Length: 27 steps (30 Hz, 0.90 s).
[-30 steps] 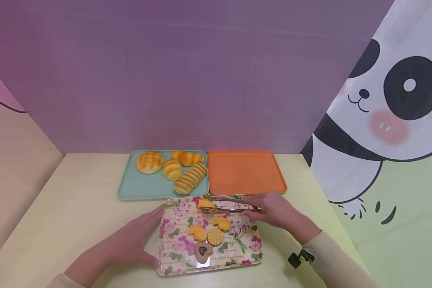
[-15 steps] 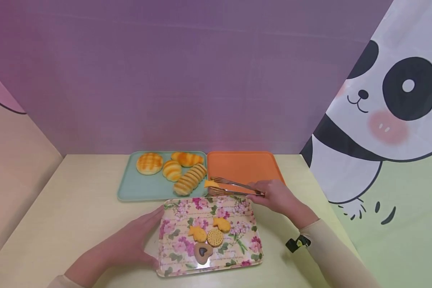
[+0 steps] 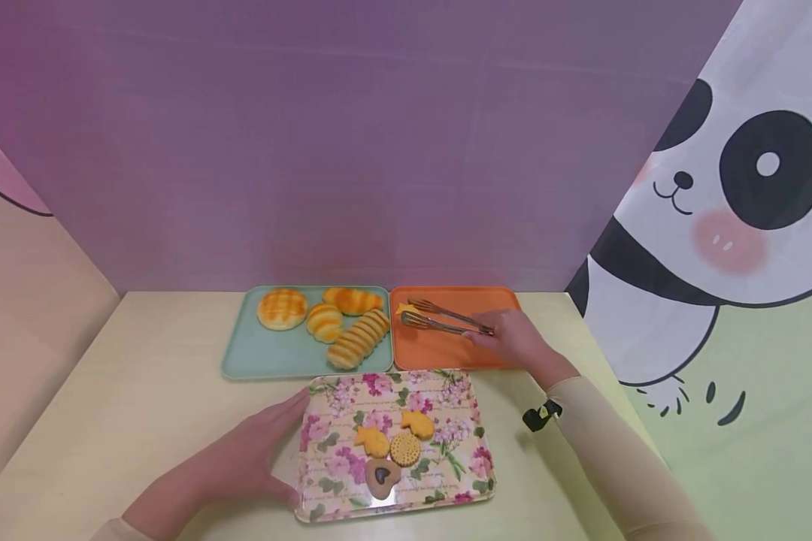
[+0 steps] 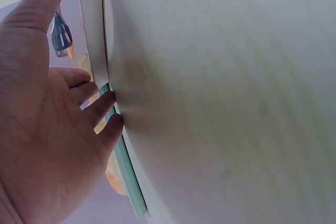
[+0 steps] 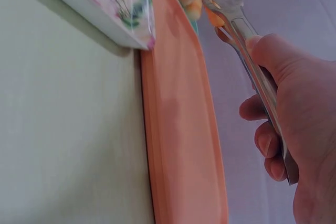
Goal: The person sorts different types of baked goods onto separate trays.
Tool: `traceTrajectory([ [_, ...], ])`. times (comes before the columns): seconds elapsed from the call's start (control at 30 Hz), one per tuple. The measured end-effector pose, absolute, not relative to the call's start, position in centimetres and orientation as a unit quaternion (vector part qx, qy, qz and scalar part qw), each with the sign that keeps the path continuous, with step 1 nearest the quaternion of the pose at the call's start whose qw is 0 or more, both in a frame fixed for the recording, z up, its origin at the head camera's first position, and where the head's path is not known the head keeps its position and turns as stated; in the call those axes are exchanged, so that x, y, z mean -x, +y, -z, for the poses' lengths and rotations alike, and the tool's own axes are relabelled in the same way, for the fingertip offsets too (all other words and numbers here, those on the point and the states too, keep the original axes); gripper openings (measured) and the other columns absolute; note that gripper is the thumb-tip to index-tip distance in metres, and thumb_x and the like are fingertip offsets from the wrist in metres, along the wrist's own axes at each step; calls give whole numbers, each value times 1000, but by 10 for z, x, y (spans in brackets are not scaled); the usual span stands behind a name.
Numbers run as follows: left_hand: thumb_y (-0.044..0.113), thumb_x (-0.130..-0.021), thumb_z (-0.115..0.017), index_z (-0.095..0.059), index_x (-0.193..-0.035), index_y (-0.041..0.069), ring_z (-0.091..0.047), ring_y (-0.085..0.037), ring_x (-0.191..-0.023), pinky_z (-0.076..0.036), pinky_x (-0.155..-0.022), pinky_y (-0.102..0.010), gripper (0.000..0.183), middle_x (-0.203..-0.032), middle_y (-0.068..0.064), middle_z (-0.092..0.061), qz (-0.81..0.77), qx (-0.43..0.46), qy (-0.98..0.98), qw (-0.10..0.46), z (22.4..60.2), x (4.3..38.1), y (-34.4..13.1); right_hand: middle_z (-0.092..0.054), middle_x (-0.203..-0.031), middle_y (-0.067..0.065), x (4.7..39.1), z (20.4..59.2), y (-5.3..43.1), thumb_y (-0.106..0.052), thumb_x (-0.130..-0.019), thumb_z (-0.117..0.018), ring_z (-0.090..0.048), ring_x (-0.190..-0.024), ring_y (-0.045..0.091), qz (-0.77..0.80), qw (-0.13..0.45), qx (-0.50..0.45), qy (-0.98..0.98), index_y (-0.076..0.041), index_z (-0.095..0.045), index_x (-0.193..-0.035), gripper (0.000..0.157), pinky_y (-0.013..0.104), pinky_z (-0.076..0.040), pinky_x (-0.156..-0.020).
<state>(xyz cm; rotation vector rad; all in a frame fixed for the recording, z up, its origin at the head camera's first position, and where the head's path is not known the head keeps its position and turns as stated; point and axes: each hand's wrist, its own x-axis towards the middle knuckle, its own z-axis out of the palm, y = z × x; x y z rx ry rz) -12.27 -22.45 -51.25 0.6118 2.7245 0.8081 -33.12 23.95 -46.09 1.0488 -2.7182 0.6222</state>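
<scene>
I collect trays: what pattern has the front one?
The tray: pink and green floral on cream; best in head view.

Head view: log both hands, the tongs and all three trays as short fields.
Right hand: grips metal tongs
Tongs hold: a yellow fish-shaped cracker, over the orange tray
Left hand: at the flowered tray, left edge
Flowered tray bears: two fish crackers, round biscuit, heart biscuit
Green tray bears: four breads
Orange tray position: right of green tray
</scene>
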Motion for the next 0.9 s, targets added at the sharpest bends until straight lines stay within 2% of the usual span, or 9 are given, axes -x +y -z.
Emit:
traceTrajectory([
  [0.17,85,-63,-86,-26,-175,4,-30,-48,-163,-34,-128,-67,150,-182,-17,-24,-273,-209,931,120,514,124,-224,-60,-65,-9,347,462,235,-27,-103,-82,-43,-56,9,-209,71,-328,-919,0,-83,-123,33,27,-30,-50],
  [0.23,85,-63,-86,-26,-175,4,-30,-48,-163,-34,-128,-67,151,-182,-18,-24,-272,-210,932,119,515,125,-225,-62,-66,-7,353,463,233,-28,-104,-81,-44,-57,9,-204,75,-325,-920,-1,-83,-123,33,28,-31,-51],
  [0.37,86,-63,-86,-26,-175,3,-31,-49,-162,-34,-128,-67,151,-181,-19,-24,-271,-214,931,117,517,125,-225,-77,-79,2,362,464,229,-28,-103,-82,-52,-58,7,-188,97,-335,-918,-1,-83,-125,34,28,-41,-55],
  [0.43,85,-63,-86,-27,-175,3,-31,-49,-162,-34,-128,-67,151,-181,-19,-25,-271,-216,931,115,517,125,-225,-79,-81,4,365,465,227,-26,-103,-82,-54,-59,7,-181,107,-341,-916,-2,-84,-121,30,28,-43,-55],
  [0.5,85,-63,-86,-27,-174,3,-31,-49,-162,-33,-128,-67,150,-181,-19,-25,-272,-216,931,115,517,125,-225,-76,-75,1,369,466,226,-26,-102,-83,-53,-58,8,-174,114,-343,-916,-4,-85,-115,25,28,-41,-55],
  [0.57,85,-63,-86,-27,-175,4,-30,-48,-163,-33,-128,-67,150,-182,-17,-25,-272,-212,931,118,516,125,-224,-66,-65,-4,372,468,225,-26,-102,-83,-48,-57,9,-169,117,-342,-917,-7,-85,-108,20,28,-37,-54],
  [0.6,85,-63,-86,-27,-175,4,-30,-48,-163,-33,-128,-67,150,-182,-17,-25,-272,-211,931,119,515,124,-224,-58,-60,-7,373,468,224,-27,-102,-82,-45,-56,10,-168,114,-340,-918,-8,-84,-106,19,28,-34,-54],
  [0.67,85,-63,-86,-27,-175,5,-30,-48,-163,-33,-129,-67,150,-182,-16,-24,-270,-207,933,121,514,124,-224,-54,-58,-10,376,469,223,-28,-102,-82,-44,-56,9,-168,111,-336,-920,-9,-84,-106,19,28,-33,-54],
  [0.9,83,-64,-86,-27,-175,6,-28,-46,-164,-31,-130,-66,148,-183,-15,-23,-270,-203,933,123,511,122,-224,-73,-71,-2,379,471,222,-29,-104,-81,-50,-56,10,-162,86,-321,-929,-6,-85,-122,30,27,-38,-54],
])
